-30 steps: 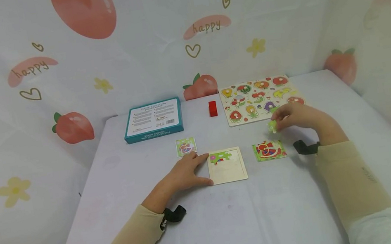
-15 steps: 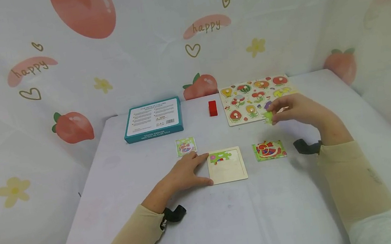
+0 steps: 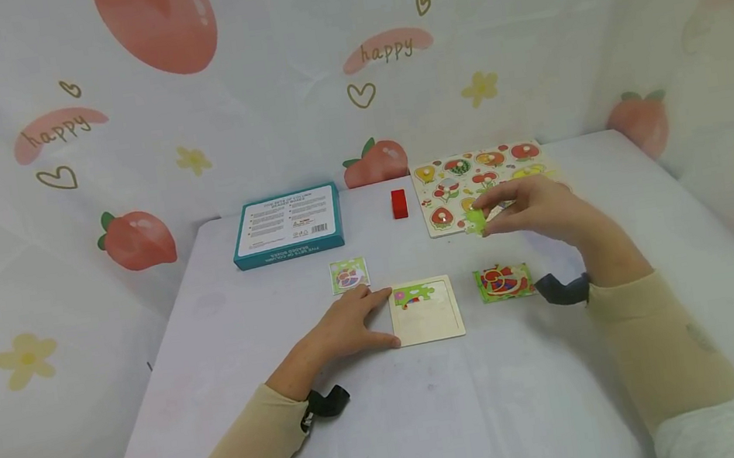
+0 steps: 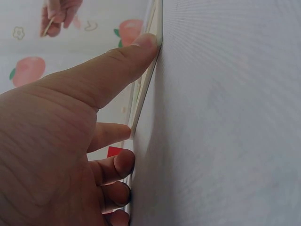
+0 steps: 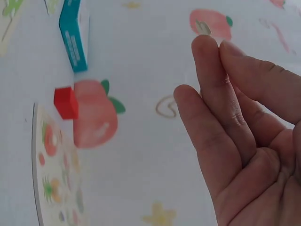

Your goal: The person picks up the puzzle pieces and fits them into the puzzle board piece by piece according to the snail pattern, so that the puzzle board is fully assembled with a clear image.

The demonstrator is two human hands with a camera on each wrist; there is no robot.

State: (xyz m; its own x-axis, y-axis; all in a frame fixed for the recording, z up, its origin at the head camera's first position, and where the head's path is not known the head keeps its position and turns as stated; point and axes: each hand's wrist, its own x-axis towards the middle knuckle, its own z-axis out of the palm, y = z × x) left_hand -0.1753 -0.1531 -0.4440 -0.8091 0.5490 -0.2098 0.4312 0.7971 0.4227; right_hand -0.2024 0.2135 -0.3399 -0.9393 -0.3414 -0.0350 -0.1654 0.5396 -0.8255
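My right hand [image 3: 537,211] pinches a light green jigsaw puzzle piece [image 3: 476,222] between thumb and fingertips, raised above the table. In the right wrist view only a small edge of the puzzle piece [image 5: 203,28] shows past the fingers. My left hand [image 3: 344,324] touches the left side of a square wooden puzzle tray [image 3: 430,326], index finger at the upper corner and thumb at the lower one, both fairly straight. Green joined pieces [image 3: 412,295] lie in the tray's upper left. To the tray's right is a stack of red and green puzzle pieces [image 3: 506,282].
A small picture card [image 3: 349,274] lies beyond my left hand. Farther back are a teal box [image 3: 286,226], a red block [image 3: 399,204] and a fruit peg board [image 3: 442,187], which my right hand partly covers. A printed cloth hangs behind the table.
My right hand has moved left with the green puzzle piece, from near the peg board's right part to its front left. My left hand and the tray have stayed put.
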